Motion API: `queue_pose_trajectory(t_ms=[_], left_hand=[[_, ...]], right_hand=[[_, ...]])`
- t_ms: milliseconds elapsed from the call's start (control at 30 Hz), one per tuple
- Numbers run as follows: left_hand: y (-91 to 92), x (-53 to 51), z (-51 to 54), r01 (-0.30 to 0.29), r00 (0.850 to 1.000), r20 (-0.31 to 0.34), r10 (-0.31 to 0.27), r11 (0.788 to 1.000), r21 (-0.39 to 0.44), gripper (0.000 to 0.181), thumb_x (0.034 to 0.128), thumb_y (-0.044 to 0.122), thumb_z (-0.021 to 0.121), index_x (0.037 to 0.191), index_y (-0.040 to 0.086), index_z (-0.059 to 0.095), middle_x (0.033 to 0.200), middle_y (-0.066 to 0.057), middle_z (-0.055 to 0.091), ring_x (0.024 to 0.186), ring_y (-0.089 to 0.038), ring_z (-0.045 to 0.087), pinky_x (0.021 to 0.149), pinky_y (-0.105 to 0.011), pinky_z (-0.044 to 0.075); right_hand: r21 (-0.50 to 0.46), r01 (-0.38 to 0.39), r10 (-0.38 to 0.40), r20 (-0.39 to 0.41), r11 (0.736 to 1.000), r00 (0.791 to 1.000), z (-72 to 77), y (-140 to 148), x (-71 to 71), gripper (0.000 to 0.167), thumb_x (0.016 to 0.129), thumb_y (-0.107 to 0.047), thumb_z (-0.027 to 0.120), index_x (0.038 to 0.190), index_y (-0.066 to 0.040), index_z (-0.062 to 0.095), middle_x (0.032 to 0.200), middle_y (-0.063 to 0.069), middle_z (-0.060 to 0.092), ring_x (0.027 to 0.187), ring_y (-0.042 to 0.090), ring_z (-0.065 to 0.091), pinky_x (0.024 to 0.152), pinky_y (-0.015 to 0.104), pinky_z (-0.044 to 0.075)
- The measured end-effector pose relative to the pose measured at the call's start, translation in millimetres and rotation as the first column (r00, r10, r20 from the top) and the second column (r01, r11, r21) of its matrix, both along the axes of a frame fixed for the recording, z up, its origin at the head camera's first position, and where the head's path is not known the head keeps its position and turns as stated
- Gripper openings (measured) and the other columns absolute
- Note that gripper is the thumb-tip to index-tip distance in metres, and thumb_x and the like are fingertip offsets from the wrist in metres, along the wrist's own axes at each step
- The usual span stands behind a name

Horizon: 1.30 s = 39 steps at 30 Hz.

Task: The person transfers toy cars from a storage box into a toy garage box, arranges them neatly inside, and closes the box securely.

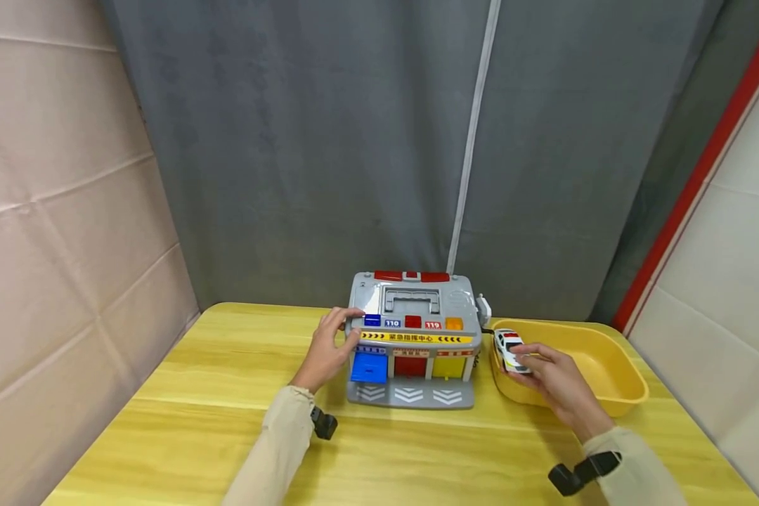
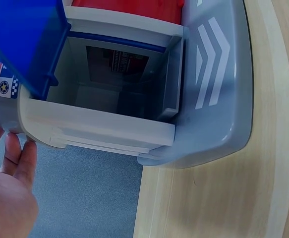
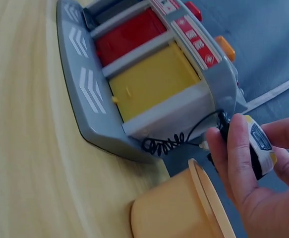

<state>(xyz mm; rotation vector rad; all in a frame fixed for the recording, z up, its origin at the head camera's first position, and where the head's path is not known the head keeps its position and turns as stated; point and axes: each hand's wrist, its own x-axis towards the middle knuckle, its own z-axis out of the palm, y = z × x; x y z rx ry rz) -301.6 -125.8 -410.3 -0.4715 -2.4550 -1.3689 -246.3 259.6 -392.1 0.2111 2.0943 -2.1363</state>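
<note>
A grey toy emergency-station garage (image 1: 410, 344) stands on the table. Its blue door (image 1: 370, 367) is swung up, and the left wrist view shows the bay behind it. The red door (image 1: 410, 366) and yellow door (image 1: 448, 367) are down. At the garage's upper left corner, my left hand (image 1: 326, 349) touches the roof edge, one finger reaching toward the blue button (image 1: 372, 320). My right hand (image 1: 559, 383) pinches a white toy car (image 1: 511, 350) between thumb and fingers, over the near-left rim of the yellow bin.
The yellow bin (image 1: 613, 362) stands to the right of the garage. A coiled black cord (image 3: 164, 144) hangs at the garage's right side. Behind the wooden table (image 1: 228, 372) hangs a grey curtain (image 1: 329, 154).
</note>
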Motion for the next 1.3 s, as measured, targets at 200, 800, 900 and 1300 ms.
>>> queue_pose_trajectory(t_ms=[200,800,900,1300], left_hand=[[-0.5,-0.5,2.0,0.003,1.0,0.018,-0.003,1.0,-0.003,0.032,0.1011,0.021,0.057,0.133,0.021,0.059,0.131,-0.003,0.058,0.125,-0.021,0.045,0.11,-0.048,0.045],[-1.1,-0.1,0.2,-0.001,1.0,0.032,0.0,1.0,0.019,0.029,0.101,0.021,0.057,0.13,0.021,0.06,0.127,-0.003,0.058,0.118,-0.021,0.047,0.106,-0.047,0.046],[-1.6,0.0,-0.2,-0.003,1.0,0.026,0.002,1.0,0.028,0.028,0.1009,0.02,0.057,0.129,0.021,0.061,0.125,-0.004,0.058,0.115,-0.022,0.048,0.104,-0.049,0.046],[0.5,-0.3,-0.8,-0.01,0.999,0.037,0.009,1.0,0.027,0.027,0.1011,0.021,0.057,0.128,0.024,0.061,0.122,-0.002,0.057,0.11,-0.021,0.048,0.1,-0.042,0.046]], right_hand=[[0.022,0.03,-0.029,-0.031,0.999,0.999,-1.0,-4,11.3,0.023,0.104,-0.007,0.049,0.12,-0.006,0.065,0.139,0.02,0.042,0.093,0.011,0.066,0.084,0.024,0.063],[0.033,0.023,-0.02,-0.084,0.999,0.996,-19.6,-19,45.7,0.018,0.1,-0.002,0.056,0.106,-0.009,0.071,0.117,0.006,0.055,0.094,0.015,0.07,0.085,0.028,0.063],[0.029,0.017,-0.013,-0.123,0.999,0.992,-21.1,-23,48.5,0.017,0.098,-0.001,0.057,0.108,-0.004,0.071,0.115,0.006,0.056,0.094,0.016,0.068,0.084,0.028,0.064],[0.004,-0.088,0.088,-0.148,0.996,0.985,-29.8,-39,54.8,0.016,0.097,-0.001,0.058,0.109,0.0,0.069,0.11,0.004,0.057,0.095,0.015,0.067,0.086,0.031,0.064]])
